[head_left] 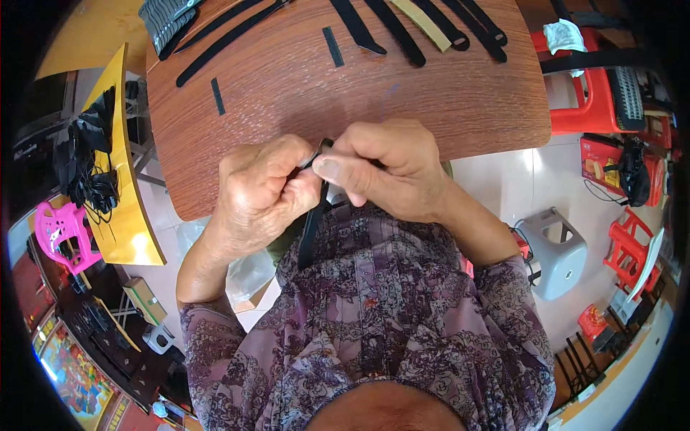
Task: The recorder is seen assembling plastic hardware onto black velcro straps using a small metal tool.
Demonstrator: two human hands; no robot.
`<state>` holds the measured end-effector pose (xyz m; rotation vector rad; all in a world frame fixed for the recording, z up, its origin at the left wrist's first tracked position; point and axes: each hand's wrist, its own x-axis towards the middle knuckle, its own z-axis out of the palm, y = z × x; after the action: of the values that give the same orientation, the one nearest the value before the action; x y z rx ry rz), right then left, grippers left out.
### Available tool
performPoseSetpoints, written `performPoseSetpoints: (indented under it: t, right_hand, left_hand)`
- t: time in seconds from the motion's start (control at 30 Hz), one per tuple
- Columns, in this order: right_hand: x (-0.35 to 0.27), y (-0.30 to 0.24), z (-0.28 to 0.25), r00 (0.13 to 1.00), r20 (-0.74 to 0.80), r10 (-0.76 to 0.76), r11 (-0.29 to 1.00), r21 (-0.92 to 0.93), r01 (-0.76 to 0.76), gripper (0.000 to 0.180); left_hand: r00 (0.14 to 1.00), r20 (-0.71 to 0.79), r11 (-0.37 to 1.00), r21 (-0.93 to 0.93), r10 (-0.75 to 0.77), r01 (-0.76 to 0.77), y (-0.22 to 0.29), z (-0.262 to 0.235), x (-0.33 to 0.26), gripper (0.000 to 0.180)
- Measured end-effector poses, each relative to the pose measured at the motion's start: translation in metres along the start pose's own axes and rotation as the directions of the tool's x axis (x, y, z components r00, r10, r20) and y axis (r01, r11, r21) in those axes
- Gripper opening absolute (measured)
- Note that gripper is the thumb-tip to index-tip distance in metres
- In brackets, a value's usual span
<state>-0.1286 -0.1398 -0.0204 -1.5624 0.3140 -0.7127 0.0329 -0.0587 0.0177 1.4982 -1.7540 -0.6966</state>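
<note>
My left hand [262, 190] and my right hand [384, 169] meet at the near edge of a brown wooden table [287, 86]. Both pinch a narrow black strap [310, 230] whose free end hangs down toward my patterned shirt. The strap's upper end shows as a small dark tip between my thumbs, and a small pale piece sits under my right thumb; what it is I cannot tell. Several long black straps [402, 32] and one tan strap [430, 25] lie at the table's far edge. Two short black strips [333, 47] [218, 95] lie flat on the tabletop.
A yellow board [133, 215] with a heap of black straps [86, 161] stands to the left. A pink plastic stool [61, 230] sits beyond it. Red plastic stools [589, 100] and a grey stool [557, 251] stand on the right, on a pale tiled floor.
</note>
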Motion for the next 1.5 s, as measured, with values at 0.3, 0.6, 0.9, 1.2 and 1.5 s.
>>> performPoseSetpoints:
  t: [0.3,0.6,0.9,1.2,1.5]
  right_hand:
    - [-0.009,-0.010,-0.002,0.978,0.066,0.197,0.914,0.349,-0.207,0.017]
    - [0.005,-0.004,-0.003,0.976,0.011,0.220,0.971,0.093,-0.220,0.030]
    - [0.023,-0.007,-0.015,0.968,0.132,0.215,0.909,0.335,-0.247,0.024]
    - [0.039,-0.024,-0.014,0.996,-0.072,0.048,0.986,0.166,-0.035,0.025]
    - [0.010,-0.019,-0.001,0.913,-0.381,0.144,0.929,0.369,0.008,0.018]
  left_hand:
    - [0.709,0.341,0.578,-0.415,-0.617,0.703,0.015,-0.020,0.004,0.013]
    - [0.980,-0.186,0.993,-0.108,-0.073,0.053,-0.006,0.015,-0.004,0.019]
    - [0.879,0.032,0.808,-0.380,-0.476,0.451,0.018,-0.006,0.016,0.013]
    - [0.870,-0.122,0.849,-0.319,-0.477,0.421,0.030,-0.025,0.037,0.009]
    - [0.824,-0.273,0.596,-0.798,-0.497,0.095,-0.005,-0.015,0.012,0.012]
